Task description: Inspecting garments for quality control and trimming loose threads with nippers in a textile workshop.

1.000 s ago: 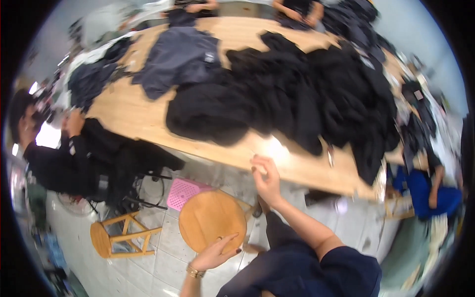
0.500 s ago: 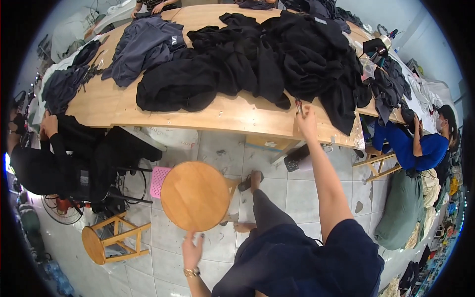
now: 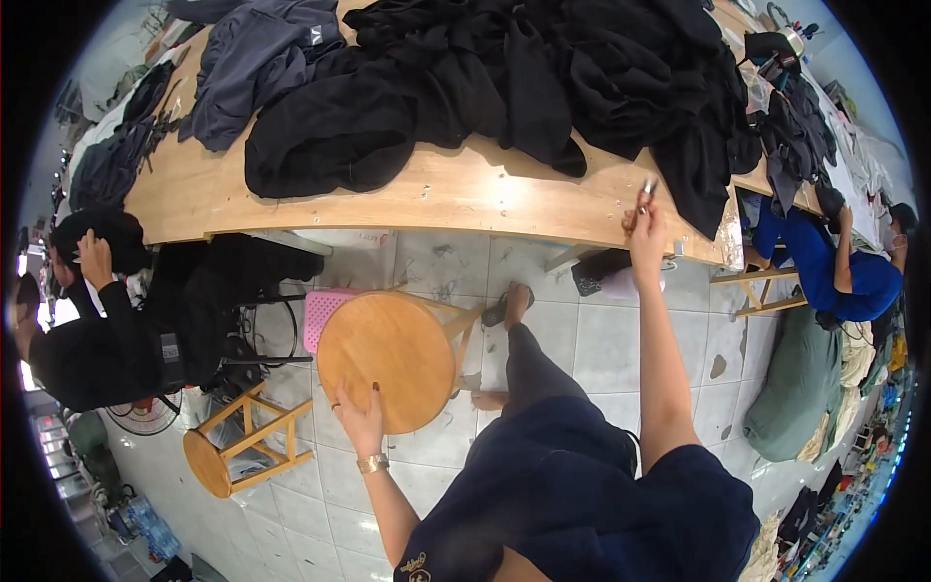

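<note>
My left hand (image 3: 359, 422), with a gold watch at the wrist, rests at the near edge of a round wooden stool (image 3: 388, 349). Its fingers are spread apart over the seat's rim. Out at the front edge of the wooden table (image 3: 436, 199), my right hand (image 3: 646, 238) is closed around a small tool with a metal tip, by its look thread snips (image 3: 649, 187). Just beyond that hand, a black garment (image 3: 693, 184) hangs toward the table edge from a large heap of black cloth (image 3: 475, 78).
Grey garments (image 3: 257, 68) lie at the table's left. Beside the stool are a pink perforated stool (image 3: 320, 315) and a tipped wooden stool (image 3: 218, 451). A person in black (image 3: 92, 339) sits left; another in blue (image 3: 824, 267) sits right. A green sack (image 3: 795, 388) stands at right.
My left hand has moved forward from just short of the stool onto its edge. My right hand has shifted to the right along the table edge, still holding the tool. My view has tilted down.
</note>
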Action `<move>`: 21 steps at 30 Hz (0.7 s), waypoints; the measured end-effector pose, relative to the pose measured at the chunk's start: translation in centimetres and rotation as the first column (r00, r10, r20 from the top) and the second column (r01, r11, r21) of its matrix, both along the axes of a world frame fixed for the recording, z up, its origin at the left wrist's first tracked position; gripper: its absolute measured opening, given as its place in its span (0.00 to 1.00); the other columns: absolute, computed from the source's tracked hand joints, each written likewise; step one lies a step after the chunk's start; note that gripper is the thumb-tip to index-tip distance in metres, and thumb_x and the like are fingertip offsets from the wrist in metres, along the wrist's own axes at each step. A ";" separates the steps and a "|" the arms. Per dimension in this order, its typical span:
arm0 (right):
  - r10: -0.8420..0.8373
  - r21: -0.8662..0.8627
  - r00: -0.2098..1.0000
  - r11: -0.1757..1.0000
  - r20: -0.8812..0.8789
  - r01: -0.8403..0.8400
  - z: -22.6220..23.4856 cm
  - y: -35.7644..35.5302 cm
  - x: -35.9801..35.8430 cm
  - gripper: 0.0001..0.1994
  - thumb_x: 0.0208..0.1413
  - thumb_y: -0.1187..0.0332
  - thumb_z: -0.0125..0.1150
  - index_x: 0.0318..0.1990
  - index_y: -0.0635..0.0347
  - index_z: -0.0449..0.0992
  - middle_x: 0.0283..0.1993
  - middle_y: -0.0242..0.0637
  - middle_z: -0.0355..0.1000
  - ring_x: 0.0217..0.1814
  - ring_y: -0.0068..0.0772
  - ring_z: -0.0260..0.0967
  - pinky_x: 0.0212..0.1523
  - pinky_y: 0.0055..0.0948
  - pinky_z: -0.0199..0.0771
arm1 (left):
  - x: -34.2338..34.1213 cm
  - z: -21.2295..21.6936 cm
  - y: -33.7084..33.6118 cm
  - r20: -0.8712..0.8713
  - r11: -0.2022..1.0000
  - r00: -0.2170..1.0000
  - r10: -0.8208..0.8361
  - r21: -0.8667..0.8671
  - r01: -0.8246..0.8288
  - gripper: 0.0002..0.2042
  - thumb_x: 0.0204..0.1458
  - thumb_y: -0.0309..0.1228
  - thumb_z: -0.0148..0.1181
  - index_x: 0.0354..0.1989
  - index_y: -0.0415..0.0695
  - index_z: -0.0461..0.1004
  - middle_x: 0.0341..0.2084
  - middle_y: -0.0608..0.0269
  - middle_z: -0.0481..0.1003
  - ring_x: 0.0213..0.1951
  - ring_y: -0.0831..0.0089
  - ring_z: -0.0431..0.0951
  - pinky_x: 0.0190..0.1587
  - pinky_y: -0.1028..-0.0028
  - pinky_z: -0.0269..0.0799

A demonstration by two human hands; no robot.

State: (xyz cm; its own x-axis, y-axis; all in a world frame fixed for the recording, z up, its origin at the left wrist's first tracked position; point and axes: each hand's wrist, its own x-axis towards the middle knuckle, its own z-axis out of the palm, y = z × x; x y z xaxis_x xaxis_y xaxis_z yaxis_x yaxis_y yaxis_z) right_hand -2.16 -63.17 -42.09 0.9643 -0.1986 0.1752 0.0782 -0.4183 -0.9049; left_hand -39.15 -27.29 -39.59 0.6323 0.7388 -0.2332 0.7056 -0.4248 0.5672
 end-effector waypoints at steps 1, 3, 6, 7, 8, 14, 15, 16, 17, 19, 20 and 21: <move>0.024 0.354 0.998 0.935 -0.066 0.001 0.6 0.5 -1.4 0.08 0.61 0.70 0.43 0.42 0.64 0.66 0.31 0.42 0.72 0.29 0.30 0.70 0.31 0.26 0.69 | -0.8 -2.0 0.5 -0.024 0.977 0.994 0.104 0.187 -0.098 0.32 0.48 0.43 0.59 0.59 0.42 0.57 0.51 0.43 0.64 0.55 0.52 0.62 0.56 0.61 0.57; 0.019 0.321 0.999 0.947 -0.035 -0.007 1.7 0.8 -3.4 0.08 0.61 0.70 0.42 0.42 0.64 0.66 0.31 0.38 0.71 0.29 0.24 0.68 0.31 0.23 0.68 | -2.0 -5.2 1.1 -0.033 0.913 0.978 0.204 0.366 -0.178 0.34 0.47 0.45 0.60 0.60 0.44 0.54 0.52 0.40 0.62 0.56 0.50 0.60 0.57 0.61 0.55; 0.052 0.304 0.999 0.951 0.012 -0.053 3.4 2.7 -4.1 0.08 0.62 0.69 0.41 0.41 0.63 0.65 0.31 0.35 0.70 0.29 0.19 0.67 0.33 0.19 0.68 | -5.1 -10.0 1.5 -0.135 0.782 0.832 0.538 0.449 -0.432 0.38 0.47 0.50 0.58 0.59 0.37 0.52 0.52 0.36 0.61 0.55 0.52 0.62 0.56 0.64 0.58; 0.078 0.320 0.997 0.944 0.027 -0.083 3.9 4.1 -4.0 0.08 0.62 0.69 0.42 0.40 0.63 0.65 0.32 0.36 0.70 0.29 0.21 0.67 0.34 0.19 0.68 | -7.4 -12.6 2.2 0.019 0.755 0.757 0.653 0.056 -0.653 0.38 0.48 0.52 0.56 0.57 0.33 0.53 0.52 0.36 0.61 0.53 0.53 0.64 0.54 0.64 0.61; 0.133 0.308 0.990 0.941 0.043 -0.140 4.0 4.9 -3.7 0.08 0.63 0.68 0.42 0.40 0.62 0.65 0.32 0.36 0.69 0.30 0.22 0.67 0.35 0.20 0.68 | -8.4 -13.8 2.6 0.107 0.613 0.624 0.774 -0.371 -0.697 0.39 0.48 0.55 0.54 0.55 0.29 0.53 0.51 0.36 0.61 0.51 0.55 0.66 0.52 0.64 0.64; 0.284 0.569 0.958 0.797 -0.052 -0.205 1.9 9.0 -0.9 0.08 0.64 0.67 0.37 0.42 0.61 0.60 0.29 0.35 0.66 0.25 0.20 0.64 0.27 0.17 0.66 | -4.1 -11.5 -1.3 0.104 0.511 0.522 0.846 -0.435 -0.742 0.38 0.51 0.55 0.51 0.50 0.26 0.53 0.47 0.40 0.65 0.44 0.57 0.71 0.44 0.65 0.72; 0.322 0.512 0.944 0.823 -0.068 -0.244 1.8 9.3 -1.1 0.08 0.64 0.67 0.36 0.42 0.61 0.60 0.29 0.35 0.66 0.24 0.19 0.63 0.26 0.17 0.66 | -3.7 -11.4 -1.8 0.107 0.502 0.507 0.855 -0.418 -0.757 0.38 0.51 0.55 0.51 0.50 0.26 0.53 0.47 0.40 0.65 0.44 0.57 0.71 0.44 0.65 0.72; 0.336 0.483 0.935 0.841 -0.116 -0.243 1.8 9.4 -1.2 0.08 0.64 0.67 0.36 0.44 0.60 0.59 0.28 0.34 0.65 0.24 0.20 0.63 0.26 0.17 0.65 | -2.6 -10.8 -3.1 0.076 0.474 0.499 0.863 -0.463 -0.749 0.38 0.51 0.56 0.50 0.50 0.27 0.53 0.47 0.40 0.65 0.45 0.57 0.71 0.44 0.64 0.72; 0.356 0.458 0.920 0.853 -0.164 -0.249 1.9 9.5 -1.4 0.08 0.64 0.66 0.36 0.45 0.59 0.58 0.27 0.34 0.64 0.24 0.20 0.62 0.25 0.18 0.65 | -1.7 -9.9 -4.0 0.048 0.442 0.486 0.872 -0.502 -0.743 0.38 0.51 0.56 0.49 0.50 0.27 0.53 0.46 0.41 0.65 0.46 0.57 0.71 0.43 0.63 0.73; 0.412 0.515 0.900 0.808 -0.143 -0.288 2.4 9.4 -1.6 0.09 0.64 0.66 0.36 0.46 0.59 0.58 0.26 0.34 0.64 0.23 0.19 0.61 0.24 0.17 0.64 | -1.1 -9.7 -5.1 0.028 0.410 0.466 0.884 -0.523 -0.747 0.37 0.51 0.58 0.47 0.49 0.30 0.54 0.47 0.41 0.64 0.46 0.55 0.70 0.41 0.60 0.74; 0.438 0.528 0.886 0.794 -0.154 -0.301 2.3 8.9 -1.7 0.09 0.64 0.66 0.36 0.46 0.59 0.58 0.26 0.34 0.64 0.23 0.19 0.61 0.24 0.17 0.64 | 0.2 -8.9 -5.8 -0.090 0.320 0.441 0.893 -0.563 -0.762 0.38 0.51 0.59 0.45 0.50 0.30 0.53 0.47 0.40 0.64 0.47 0.54 0.70 0.41 0.60 0.75; 0.471 0.512 0.863 0.795 -0.182 -0.326 2.1 8.4 -1.8 0.09 0.64 0.66 0.36 0.46 0.59 0.58 0.26 0.34 0.64 0.23 0.19 0.61 0.24 0.16 0.64 | 1.6 -8.3 -6.5 -0.204 0.223 0.412 0.888 -0.594 -0.773 0.38 0.51 0.60 0.44 0.51 0.31 0.53 0.47 0.40 0.64 0.48 0.53 0.69 0.40 0.60 0.75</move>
